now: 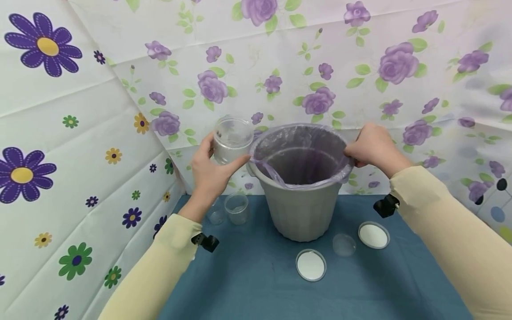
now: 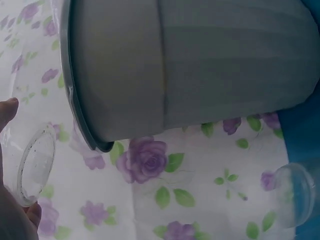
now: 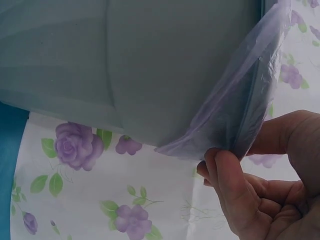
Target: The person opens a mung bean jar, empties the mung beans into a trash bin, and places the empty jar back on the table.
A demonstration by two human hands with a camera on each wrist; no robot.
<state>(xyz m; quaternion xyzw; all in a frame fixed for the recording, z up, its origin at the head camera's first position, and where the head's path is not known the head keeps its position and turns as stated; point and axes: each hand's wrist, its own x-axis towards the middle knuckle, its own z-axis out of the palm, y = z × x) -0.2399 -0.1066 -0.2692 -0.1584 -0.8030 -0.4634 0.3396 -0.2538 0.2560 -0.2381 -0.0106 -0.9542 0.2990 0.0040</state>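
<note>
A grey bin [image 1: 302,213] stands upright on the blue cloth, lined with a thin translucent purple bag [image 3: 220,115]. My left hand [image 1: 210,175] holds a clear plastic tub [image 1: 234,142] beside the bin's left rim, fingers on its far side. The left thumb reaches toward the bag's edge at the rim; whether it touches cannot be told. At the opposite rim, my right hand [image 1: 372,149] pinches the bag where it folds over the outside, plainly seen in the right wrist view. Part of the bag on the left side hangs loose inside the rim.
Two clear plastic cups [image 1: 237,209] stand left of the bin, one partly behind the left forearm. In front lie two round white-centred lids [image 1: 311,265] and a clear lid [image 1: 344,245]. A flowered sheet [image 1: 212,86] hangs close behind.
</note>
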